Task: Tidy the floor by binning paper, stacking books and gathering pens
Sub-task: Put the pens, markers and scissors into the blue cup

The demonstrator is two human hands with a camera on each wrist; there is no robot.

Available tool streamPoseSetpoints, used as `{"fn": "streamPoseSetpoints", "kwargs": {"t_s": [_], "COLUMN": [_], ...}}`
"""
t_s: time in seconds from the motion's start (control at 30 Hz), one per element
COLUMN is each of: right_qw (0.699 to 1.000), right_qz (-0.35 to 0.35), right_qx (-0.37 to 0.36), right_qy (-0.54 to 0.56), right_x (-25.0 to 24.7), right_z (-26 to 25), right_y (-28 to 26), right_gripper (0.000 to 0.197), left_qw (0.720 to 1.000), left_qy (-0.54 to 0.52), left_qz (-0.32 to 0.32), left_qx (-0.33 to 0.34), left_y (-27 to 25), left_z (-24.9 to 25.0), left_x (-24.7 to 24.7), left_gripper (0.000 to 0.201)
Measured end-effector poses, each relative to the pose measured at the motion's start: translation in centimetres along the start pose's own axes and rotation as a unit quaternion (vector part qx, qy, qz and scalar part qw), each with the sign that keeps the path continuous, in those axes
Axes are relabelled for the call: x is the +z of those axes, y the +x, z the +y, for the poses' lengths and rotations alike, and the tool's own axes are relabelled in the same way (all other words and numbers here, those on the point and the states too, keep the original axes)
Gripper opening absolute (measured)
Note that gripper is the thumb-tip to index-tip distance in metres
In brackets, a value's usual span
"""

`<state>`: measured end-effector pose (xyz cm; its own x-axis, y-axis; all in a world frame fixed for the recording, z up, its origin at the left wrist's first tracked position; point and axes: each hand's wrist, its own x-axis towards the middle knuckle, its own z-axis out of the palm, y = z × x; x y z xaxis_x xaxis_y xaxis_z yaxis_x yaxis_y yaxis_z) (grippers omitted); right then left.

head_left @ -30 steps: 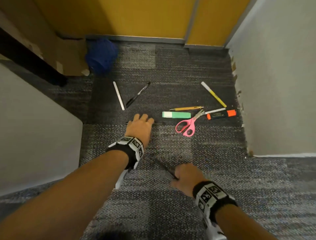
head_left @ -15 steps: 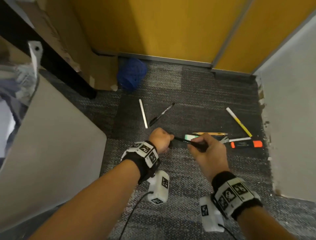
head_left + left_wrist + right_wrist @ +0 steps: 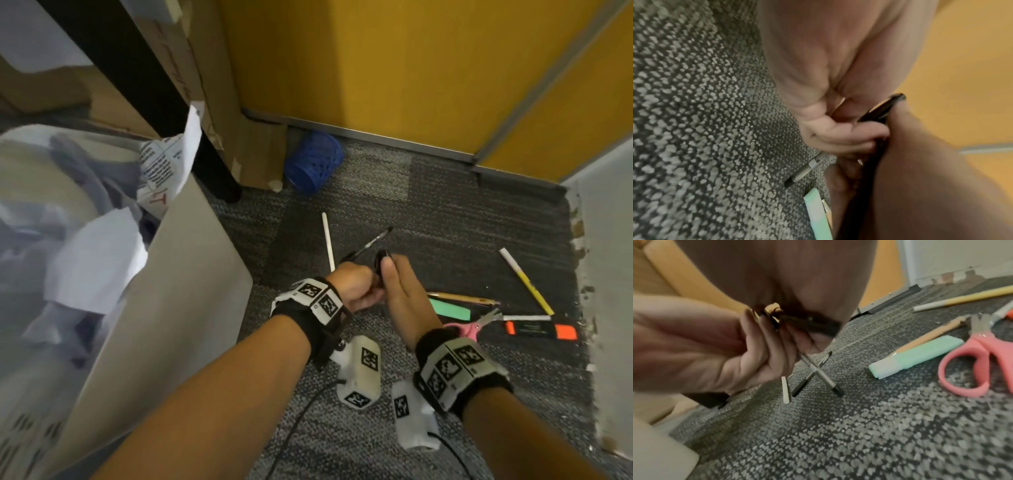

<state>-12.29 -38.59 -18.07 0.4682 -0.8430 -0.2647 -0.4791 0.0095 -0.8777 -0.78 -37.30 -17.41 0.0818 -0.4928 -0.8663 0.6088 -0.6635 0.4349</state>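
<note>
My left hand (image 3: 356,287) is a fist just above the grey carpet and grips a grey pen (image 3: 803,172), whose black tip (image 3: 836,391) points down. My right hand (image 3: 404,298) is against it and pinches a black pen (image 3: 381,257) between thumb and fingers. The left fingers (image 3: 849,134) also curl over this black pen (image 3: 885,105). Another black pen (image 3: 371,242) and a white pen (image 3: 327,240) lie on the floor just beyond the hands. A blue mesh pen holder (image 3: 313,161) lies on its side by the yellow wall.
To the right on the carpet lie a green highlighter (image 3: 448,308), a pencil (image 3: 459,298), pink scissors (image 3: 469,327), an orange highlighter (image 3: 541,330) and a yellow pen (image 3: 527,284). A beige bin (image 3: 164,308) with crumpled paper (image 3: 96,260) stands at the left.
Both hands picked a pen off the floor, lifted and came together. The right hand has turned its black pen upright against the left fist. The view swung left onto the bin.
</note>
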Motion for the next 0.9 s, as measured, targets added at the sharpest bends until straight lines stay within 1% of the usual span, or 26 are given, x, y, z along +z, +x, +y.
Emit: {"fn": "streamPoseSetpoints", "kwargs": {"t_s": [0.07,0.1,0.13,0.17,0.2,0.23,0.27,0.3,0.33,0.37,0.4,0.43,0.47,0.5,0.57,0.6,0.63,0.73,0.8,0.83,0.87,0.9], "right_qw": [0.998,0.994,0.989,0.984,0.979,0.98,0.982,0.982,0.981,0.978,0.971,0.965,0.955,0.943,0.932,0.921,0.911,0.888,0.875,0.868,0.865,0.865], "right_qz": [-0.002,0.0,0.008,0.017,0.025,0.027,0.025,0.019,0.012,0.005,-0.014,-0.029,-0.04,-0.053,-0.055,-0.055,-0.054,-0.043,-0.058,-0.073,-0.085,-0.093], "right_qx": [-0.003,-0.003,0.0,0.005,0.022,0.046,0.074,0.097,0.11,0.111,0.111,0.118,0.133,0.148,0.158,0.16,0.143,0.076,0.043,0.039,0.034,0.035], "right_qy": [-0.07,-0.107,-0.147,-0.178,-0.199,-0.193,-0.173,-0.162,-0.159,-0.175,-0.211,-0.233,-0.261,-0.292,-0.322,-0.35,-0.384,-0.452,-0.479,-0.49,-0.494,-0.492], "right_x": [0.0,-0.1,-0.3,-0.6,-1.2,-1.4,-1.6,-2.2,-2.2,-2.4,-3.0,-3.1,-3.1,-3.6,-3.3,-3.2,-2.7,-1.4,-0.4,0.2,0.7,0.9], "right_z": [0.2,0.6,0.7,0.8,1.1,1.3,1.2,1.5,1.6,1.8,1.8,1.9,1.8,2.1,2.3,2.2,2.3,2.2,2.3,2.6,3.1,3.2], "right_y": [0.8,0.9,1.1,1.3,1.3,1.2,1.1,0.5,0.1,-0.4,-0.6,-0.9,-0.8,-0.8,-0.6,-0.8,-0.9,-1.0,-1.0,-1.1,-1.5,-1.7], "right_gripper": [0.035,0.035,0.035,0.036,0.038,0.039,0.039,0.038,0.036,0.033,0.031,0.029,0.029,0.029,0.033,0.037,0.041,0.055,0.055,0.052,0.048,0.044], "left_qw": [1.0,0.999,0.996,0.987,0.967,0.924,0.87,0.835,0.816,0.81,0.803,0.779,0.749,0.725,0.66,0.649,0.644,0.65,0.674,0.695,0.708,0.707], "left_qy": [-0.015,-0.002,0.06,0.15,0.252,0.358,0.436,0.464,0.475,0.482,0.493,0.529,0.571,0.602,0.672,0.687,0.695,0.704,0.692,0.676,0.668,0.673], "left_qz": [-0.026,-0.049,-0.064,-0.052,0.009,0.108,0.202,0.269,0.302,0.305,0.302,0.298,0.284,0.26,0.223,0.204,0.189,0.113,0.067,0.05,0.033,0.015], "left_qx": [-0.006,-0.013,-0.01,0.005,0.037,0.081,0.109,0.121,0.129,0.134,0.141,0.159,0.181,0.21,0.252,0.256,0.258,0.262,0.252,0.239,0.227,0.218], "left_y": [0.0,0.2,0.3,0.6,1.3,2.0,2.7,3.4,4.0,4.5,5.2,5.7,6.1,6.8,6.8,6.8,6.6,5.6,4.9,4.7,4.4,3.9], "left_z": [0.1,-0.2,0.0,0.2,0.3,0.7,1.0,1.0,1.2,1.1,0.9,0.8,0.9,0.4,0.0,-0.4,-1.0,-3.0,-4.3,-5.1,-5.7,-5.7], "left_x": [-0.3,-0.7,-1.0,-1.5,-1.8,-2.3,-3.1,-3.3,-3.7,-4.2,-3.9,-3.9,-3.9,-3.1,-3.0,-2.8,-3.1,-3.8,-4.4,-5.0,-5.3,-5.5], "left_gripper": [0.028,0.033,0.032,0.029,0.03,0.038,0.048,0.058,0.07,0.079,0.083,0.079,0.069,0.055,0.033,0.028,0.027,0.026,0.027,0.03,0.033,0.034]}}
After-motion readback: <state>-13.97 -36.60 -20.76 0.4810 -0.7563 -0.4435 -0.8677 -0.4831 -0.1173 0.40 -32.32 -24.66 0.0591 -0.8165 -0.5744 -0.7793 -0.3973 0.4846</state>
